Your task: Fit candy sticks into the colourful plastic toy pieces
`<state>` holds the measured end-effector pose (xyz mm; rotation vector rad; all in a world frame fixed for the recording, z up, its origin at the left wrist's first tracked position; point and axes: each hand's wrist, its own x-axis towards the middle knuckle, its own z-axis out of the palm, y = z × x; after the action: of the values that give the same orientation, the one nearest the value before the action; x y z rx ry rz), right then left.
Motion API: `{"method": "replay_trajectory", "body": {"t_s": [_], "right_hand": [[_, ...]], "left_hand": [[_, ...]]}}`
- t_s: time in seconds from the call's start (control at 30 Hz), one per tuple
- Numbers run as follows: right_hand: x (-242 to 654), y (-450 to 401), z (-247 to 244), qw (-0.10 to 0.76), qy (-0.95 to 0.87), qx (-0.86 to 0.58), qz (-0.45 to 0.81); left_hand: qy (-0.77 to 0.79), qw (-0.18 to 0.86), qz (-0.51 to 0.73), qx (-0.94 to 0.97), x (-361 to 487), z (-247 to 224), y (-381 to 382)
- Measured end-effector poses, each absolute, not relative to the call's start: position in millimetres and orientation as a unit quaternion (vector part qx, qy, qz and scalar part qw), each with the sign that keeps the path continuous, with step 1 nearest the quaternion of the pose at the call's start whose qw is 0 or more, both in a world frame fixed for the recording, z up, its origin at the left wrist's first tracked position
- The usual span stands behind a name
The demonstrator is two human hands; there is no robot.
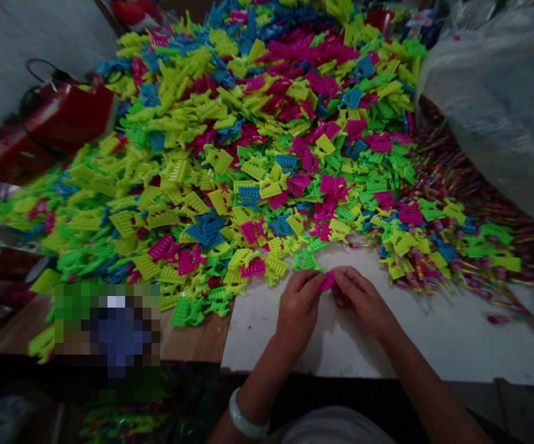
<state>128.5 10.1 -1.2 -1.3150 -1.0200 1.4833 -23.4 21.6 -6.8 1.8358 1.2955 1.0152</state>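
Over the front part of a white board (258,333), my left hand (298,302) and my right hand (357,299) are close together. Between their fingertips is a small pink plastic piece (327,281), pinched from both sides. Its shape is mostly covered by the fingers. Just beyond the hands lies a green plastic piece (304,259), at the near edge of a large heap of yellow, green, pink and blue plastic pieces (221,161).
A red machine or box (63,129) stands at the left. Many thin, multicoloured sticks (470,185) are piled at the right beside a translucent plastic bag (502,80). A blurred, pixelated patch covers the lower left. The board's near edge runs below my hands.
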Motion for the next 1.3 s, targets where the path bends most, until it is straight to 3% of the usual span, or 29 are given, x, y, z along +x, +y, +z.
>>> {"method": "replay_trajectory", "body": {"t_s": [0.1,0.3,0.43,0.83,1.3], "right_hand": [[134,7,-2,0.430,-0.397,-0.537,0.608],[147,1,-7,0.388,-0.502,-0.521,0.572],[146,-6,-1,0.366,-0.568,-0.506,0.536],[147,-13,-12,0.339,-0.684,-0.563,0.317],[142,-19,-4,0.323,-0.774,-0.485,0.248]], "left_hand": [[0.467,0.370,0.383,0.706,-25,-7,13],[0.506,0.577,0.351,0.537,-26,4,18],[0.508,0.646,0.314,0.475,-22,7,23],[0.541,0.604,0.360,0.461,-18,8,18],[0.568,0.590,0.354,0.452,-11,4,14]]}}
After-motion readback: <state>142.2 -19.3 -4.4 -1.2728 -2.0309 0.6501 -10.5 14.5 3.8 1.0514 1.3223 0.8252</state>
